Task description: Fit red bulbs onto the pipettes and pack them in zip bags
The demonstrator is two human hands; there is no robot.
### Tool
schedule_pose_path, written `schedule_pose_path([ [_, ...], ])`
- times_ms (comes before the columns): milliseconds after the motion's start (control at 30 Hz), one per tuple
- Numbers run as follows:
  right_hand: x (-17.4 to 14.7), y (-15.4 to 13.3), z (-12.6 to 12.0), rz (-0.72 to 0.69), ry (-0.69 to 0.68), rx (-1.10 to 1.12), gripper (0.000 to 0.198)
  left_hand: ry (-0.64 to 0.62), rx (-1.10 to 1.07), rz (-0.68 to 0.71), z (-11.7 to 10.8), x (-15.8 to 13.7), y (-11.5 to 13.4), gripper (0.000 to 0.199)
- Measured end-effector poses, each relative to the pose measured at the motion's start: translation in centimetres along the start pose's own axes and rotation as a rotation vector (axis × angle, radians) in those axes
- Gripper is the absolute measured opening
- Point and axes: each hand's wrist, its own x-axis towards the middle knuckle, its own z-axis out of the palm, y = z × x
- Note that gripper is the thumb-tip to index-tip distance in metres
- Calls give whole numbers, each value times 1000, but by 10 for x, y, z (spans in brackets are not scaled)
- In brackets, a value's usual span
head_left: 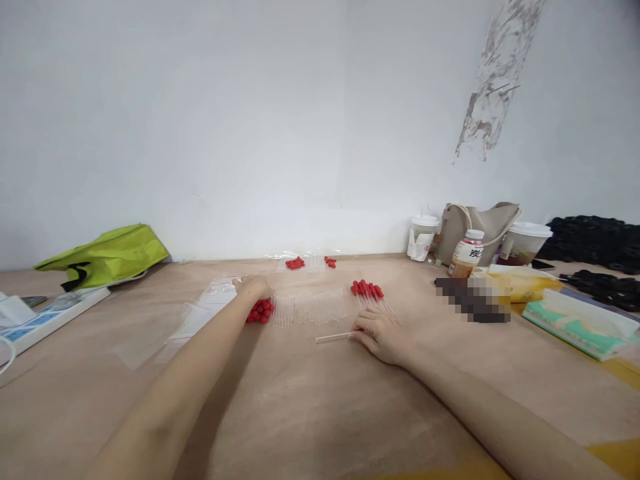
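My left hand (pixel 254 288) reaches over the far edge of a pile of red rubber bulbs (pixel 260 312). Its fingers are mostly hidden behind the back of the hand, so I cannot see whether they grip a bulb. Between the fingertips of my right hand (pixel 377 335) is a clear thin dropper tube (pixel 331 338), pointing left just above or on the table. Right beyond this hand lies a group of droppers with red bulbs (pixel 367 290) fitted on their ends. A row of bare clear tubes (pixel 307 307) lies between both hands.
Near the wall, a clear bag (pixel 315 263) lies with red bulbs and tubes. Plastic bags (pixel 200 313), a power strip (pixel 60 317) and a lime-green bag (pixel 110 257) are at left. At right stand a bottle (pixel 466 253), cups (pixel 423 237), a handbag (pixel 480 223) and a tissue pack (pixel 580 327).
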Motion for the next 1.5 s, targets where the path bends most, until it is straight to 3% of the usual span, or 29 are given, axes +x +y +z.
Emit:
schedule_pose_path([
  [200, 1, 1, 6, 10, -6, 66, 22, 51, 40, 9, 9, -5, 3, 13],
  [367, -1, -3, 5, 72, -15, 163, 18, 131, 26, 104, -5, -19, 8, 12],
  [533, 2, -11, 6, 179, -33, 248, 30, 220, -26, 438, -16, -73, 14, 13],
  [633, 11, -11, 11, 250, -106, 279, 29, 188, -165, 763, -3, -113, 13, 13],
  [700, 18, -10, 15, 288, -182, 282, 24, 168, -305, 863, 12, -131, 11, 14],
  [800, 23, -11, 20, 273, -213, 235, 16, 166, -461, 869, 32, -141, 7, 12],
  [900, 19, -13, 22, 199, -89, 158, 10, 178, -516, 858, 40, -140, 6, 20],
  [1133, 12, -18, 22, 226, 58, 345, 11, 177, -449, 856, 33, -143, 9, 19],
  [1500, 13, -25, 21, 85, 22, 396, 18, 162, -457, 846, 30, -148, 12, 16],
])
